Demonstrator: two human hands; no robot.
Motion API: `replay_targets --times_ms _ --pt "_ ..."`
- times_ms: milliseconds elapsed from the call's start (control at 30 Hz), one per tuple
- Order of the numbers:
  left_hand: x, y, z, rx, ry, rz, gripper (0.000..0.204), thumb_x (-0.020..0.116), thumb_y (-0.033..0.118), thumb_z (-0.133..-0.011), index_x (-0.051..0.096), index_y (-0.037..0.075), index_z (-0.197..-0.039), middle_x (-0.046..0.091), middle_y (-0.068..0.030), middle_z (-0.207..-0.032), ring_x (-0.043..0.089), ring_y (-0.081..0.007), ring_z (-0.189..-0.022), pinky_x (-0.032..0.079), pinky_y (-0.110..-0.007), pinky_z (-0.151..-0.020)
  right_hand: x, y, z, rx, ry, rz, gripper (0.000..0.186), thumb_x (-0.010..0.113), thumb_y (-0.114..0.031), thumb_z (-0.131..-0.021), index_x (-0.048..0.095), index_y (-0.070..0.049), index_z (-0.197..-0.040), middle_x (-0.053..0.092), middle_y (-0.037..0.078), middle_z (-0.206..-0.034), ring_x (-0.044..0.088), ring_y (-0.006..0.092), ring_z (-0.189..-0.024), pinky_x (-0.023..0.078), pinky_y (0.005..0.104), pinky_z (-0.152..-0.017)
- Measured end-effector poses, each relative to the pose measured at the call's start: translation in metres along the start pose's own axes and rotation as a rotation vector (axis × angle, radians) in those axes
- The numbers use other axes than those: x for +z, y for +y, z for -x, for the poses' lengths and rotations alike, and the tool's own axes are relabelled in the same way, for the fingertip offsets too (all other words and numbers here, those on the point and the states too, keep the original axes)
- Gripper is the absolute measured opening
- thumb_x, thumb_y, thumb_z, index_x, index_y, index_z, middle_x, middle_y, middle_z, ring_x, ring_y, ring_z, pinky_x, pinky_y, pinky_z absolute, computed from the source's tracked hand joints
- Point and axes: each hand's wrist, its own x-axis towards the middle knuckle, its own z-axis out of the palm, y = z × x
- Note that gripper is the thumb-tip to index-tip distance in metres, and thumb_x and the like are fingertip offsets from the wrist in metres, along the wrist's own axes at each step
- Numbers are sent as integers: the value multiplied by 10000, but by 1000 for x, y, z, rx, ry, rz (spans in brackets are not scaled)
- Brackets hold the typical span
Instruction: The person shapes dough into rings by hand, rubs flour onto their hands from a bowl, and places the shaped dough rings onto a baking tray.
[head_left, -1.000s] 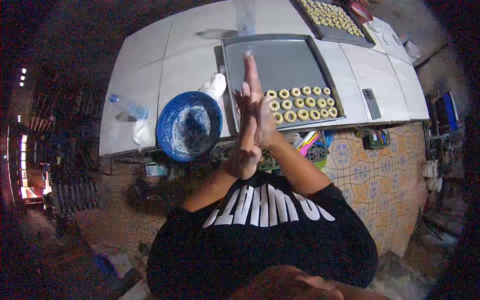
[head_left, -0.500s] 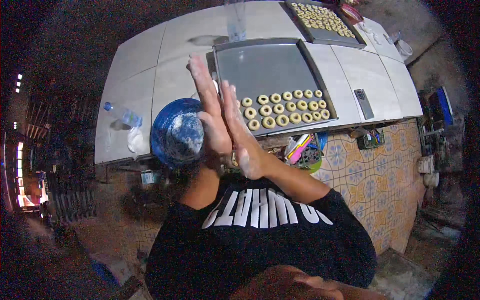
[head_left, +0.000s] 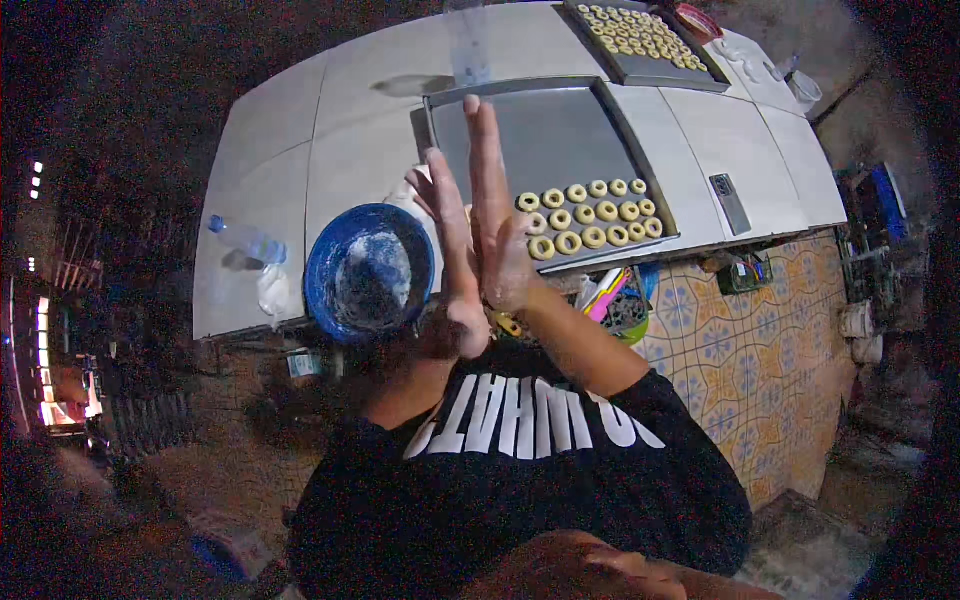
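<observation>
My left hand [head_left: 453, 240] and my right hand [head_left: 497, 220] are raised in front of me, flour-dusted, with palms face to face and fingers stretched out. Whether something lies between the palms is hidden. Beneath the right hand, a large grey baking tray [head_left: 560, 130] carries three rows of pale dough rings [head_left: 594, 237] along its near side; the hands cover the left ends of the rows. Just left of my left hand stands a blue bowl [head_left: 322, 310] with white flour [head_left: 375, 270] in it.
A second tray [head_left: 690, 78] full of dough rings sits at the far right of the white tiled table [head_left: 265, 110]. Plastic bottles [head_left: 250, 243] and a phone [head_left: 730, 203] lie about. A crate of packets [head_left: 625, 312] is under the front edge.
The hands have slid against each other: the right has moved forward over the tray, while the left has drawn back toward me. More of the blue bowl shows.
</observation>
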Motion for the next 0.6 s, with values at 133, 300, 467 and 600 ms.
replay_targets --times_ms 133,300,467,600 --pt "4 31 -28 -41 249 290 1190 252 898 -862 -170 70 -1606 -212 -142 -1689 -27 -319 -1580 3 -554 -1249 10 19 26 -6 -197 329 1188 99 -894 -865 -109 13 -1603 -87 243 -1690 -113 400 -1556 -62 527 -1226" --pt "-9 6 1 -117 116 -39 1158 264 868 -884 -84 47 -1622 -126 -176 -1701 -129 -328 -1567 -78 -538 -1238 38 -11 -1 -56 -17 -10 1148 166 -849 -907 -85 31 -1600 -73 251 -1688 -67 384 -1566 -18 509 -1242" --pt "-9 11 -20 77 206 341 1158 194 874 -883 -100 27 -1616 -61 -176 -1709 -80 -324 -1574 -14 -502 -1257 18 29 17 27 -174 188 1154 144 -849 -911 -66 57 -1593 -92 254 -1684 -129 395 -1553 -50 501 -1237" --pt "-33 -12 -11 -64 261 78 1172 173 890 -870 -69 20 -1618 -60 -171 -1709 -84 -331 -1573 -59 -502 -1253 34 5 10 33 -13 -202 1110 317 -837 -899 -44 -90 -1637 -45 209 -1703 -49 341 -1574 79 550 -1235"
